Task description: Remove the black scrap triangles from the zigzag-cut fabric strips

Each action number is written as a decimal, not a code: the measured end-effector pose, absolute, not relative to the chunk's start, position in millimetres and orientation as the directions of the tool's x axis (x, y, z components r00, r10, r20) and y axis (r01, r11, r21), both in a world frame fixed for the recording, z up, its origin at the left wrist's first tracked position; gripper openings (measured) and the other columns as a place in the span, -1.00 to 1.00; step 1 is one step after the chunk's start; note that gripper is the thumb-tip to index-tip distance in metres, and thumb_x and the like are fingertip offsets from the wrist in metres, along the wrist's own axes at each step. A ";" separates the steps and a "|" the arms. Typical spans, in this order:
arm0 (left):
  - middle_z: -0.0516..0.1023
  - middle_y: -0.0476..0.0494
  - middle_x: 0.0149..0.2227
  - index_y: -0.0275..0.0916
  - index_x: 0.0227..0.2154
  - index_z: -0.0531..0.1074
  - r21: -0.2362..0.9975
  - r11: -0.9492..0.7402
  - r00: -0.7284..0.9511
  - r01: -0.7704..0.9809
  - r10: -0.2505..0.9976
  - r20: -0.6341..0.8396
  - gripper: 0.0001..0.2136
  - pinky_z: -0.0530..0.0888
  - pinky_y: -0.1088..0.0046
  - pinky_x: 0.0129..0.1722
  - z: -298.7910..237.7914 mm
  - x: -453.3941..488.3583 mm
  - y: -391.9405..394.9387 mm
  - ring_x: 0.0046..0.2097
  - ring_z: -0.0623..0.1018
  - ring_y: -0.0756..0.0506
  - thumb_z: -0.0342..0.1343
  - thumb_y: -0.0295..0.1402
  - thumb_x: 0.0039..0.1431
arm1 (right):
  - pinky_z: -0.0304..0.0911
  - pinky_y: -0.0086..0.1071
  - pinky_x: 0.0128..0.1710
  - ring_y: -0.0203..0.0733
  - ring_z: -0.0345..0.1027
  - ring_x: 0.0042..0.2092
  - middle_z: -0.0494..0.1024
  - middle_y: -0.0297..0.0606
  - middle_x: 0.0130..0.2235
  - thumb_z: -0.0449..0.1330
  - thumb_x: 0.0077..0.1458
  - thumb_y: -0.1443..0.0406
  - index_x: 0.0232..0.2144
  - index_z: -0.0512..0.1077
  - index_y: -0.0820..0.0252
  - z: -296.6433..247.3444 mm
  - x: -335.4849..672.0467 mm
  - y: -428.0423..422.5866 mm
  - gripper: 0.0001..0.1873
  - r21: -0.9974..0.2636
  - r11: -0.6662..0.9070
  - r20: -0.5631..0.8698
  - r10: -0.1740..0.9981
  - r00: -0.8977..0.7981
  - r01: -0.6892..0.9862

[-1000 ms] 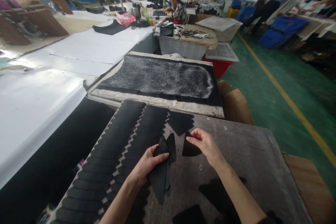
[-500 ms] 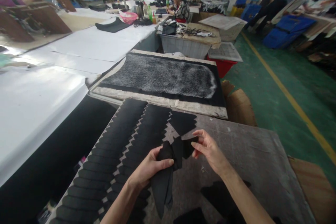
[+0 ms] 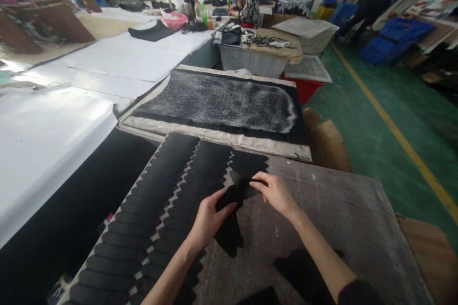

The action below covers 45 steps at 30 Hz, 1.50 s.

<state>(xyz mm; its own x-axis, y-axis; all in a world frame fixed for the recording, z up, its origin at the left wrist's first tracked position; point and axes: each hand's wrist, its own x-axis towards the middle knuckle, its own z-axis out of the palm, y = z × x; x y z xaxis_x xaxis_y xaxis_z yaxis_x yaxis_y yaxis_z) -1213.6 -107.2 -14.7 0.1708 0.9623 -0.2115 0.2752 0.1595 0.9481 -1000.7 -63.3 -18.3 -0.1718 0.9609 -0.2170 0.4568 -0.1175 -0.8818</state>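
Observation:
My left hand (image 3: 209, 217) is closed around a bunch of black fabric pieces (image 3: 229, 231) that hang down from it over the grey worktable (image 3: 332, 219). My right hand (image 3: 275, 193) pinches one black fabric piece (image 3: 246, 185) by its edge, right against the bunch and just below the last laid piece. To the left, rows of overlapping black fabric pieces (image 3: 168, 200) with zigzag edges lie in two columns on the table.
A dusty black board (image 3: 222, 102) lies beyond the table. White sheeting (image 3: 53, 124) covers the long bench at left. More loose black pieces (image 3: 296, 267) lie near my right forearm. Cardboard (image 3: 325, 140) and green floor (image 3: 386, 119) are at right. People sit and stand at benches far back.
Both hands have moved forward and slightly up the table. My right hand has brought its black piece from apart to the right over against the bunch held in my left.

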 end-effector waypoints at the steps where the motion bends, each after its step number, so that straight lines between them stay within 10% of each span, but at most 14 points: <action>1: 0.65 -0.03 -0.19 -0.18 -0.14 0.50 0.949 0.171 0.162 0.266 0.962 -0.219 -0.72 0.45 0.44 -0.22 -15.9 -1213.9 -106.8 -0.18 0.56 -0.14 0.19 -0.25 0.08 | 0.14 -0.50 -0.58 -0.46 0.20 -0.67 0.33 -0.54 -0.64 0.14 0.04 0.07 -0.36 0.45 0.09 -18.9 -1001.4 -57.7 -0.76 -0.890 -0.123 -0.221 0.959 -0.178 0.439; 7: 0.64 -0.05 -0.20 -0.21 -0.21 0.51 0.947 0.221 0.179 0.234 0.947 -0.265 -0.74 0.45 0.44 -0.23 -29.0 -1217.4 -110.2 -0.19 0.55 -0.13 0.21 -0.22 0.06 | 0.34 -0.48 -0.47 -0.51 0.16 -0.72 0.29 -0.61 -0.67 0.20 -0.02 0.11 -0.41 0.41 0.11 -26.7 -1004.8 -35.5 -0.79 -0.938 -0.199 -0.266 0.937 -0.225 0.282; 30: 0.61 -0.05 -0.28 -0.24 -0.24 0.50 0.927 0.326 0.195 0.184 0.913 -0.359 -0.72 0.46 0.44 -0.26 -24.1 -1219.2 -109.3 -0.26 0.53 -0.11 0.24 -0.19 0.02 | -0.01 -0.55 -0.74 -0.44 0.17 -0.72 0.34 -0.51 -0.69 0.15 0.01 0.14 -0.40 0.38 0.14 -43.2 -1001.6 -19.1 -0.80 -0.806 -0.258 -0.384 0.913 -0.138 0.532; 45: 0.56 -0.14 0.03 -0.15 0.05 0.40 0.965 0.098 0.272 0.244 0.948 -0.165 -0.54 0.38 0.20 0.14 -23.4 -1213.8 -79.5 0.07 0.50 -0.24 0.21 -0.25 0.05 | 0.04 -0.53 -0.66 -0.45 0.18 -0.73 0.36 -0.51 -0.72 0.15 0.04 0.14 -0.40 0.41 0.13 -43.0 -1004.5 -16.6 -0.81 -0.764 -0.234 -0.377 0.918 -0.123 0.601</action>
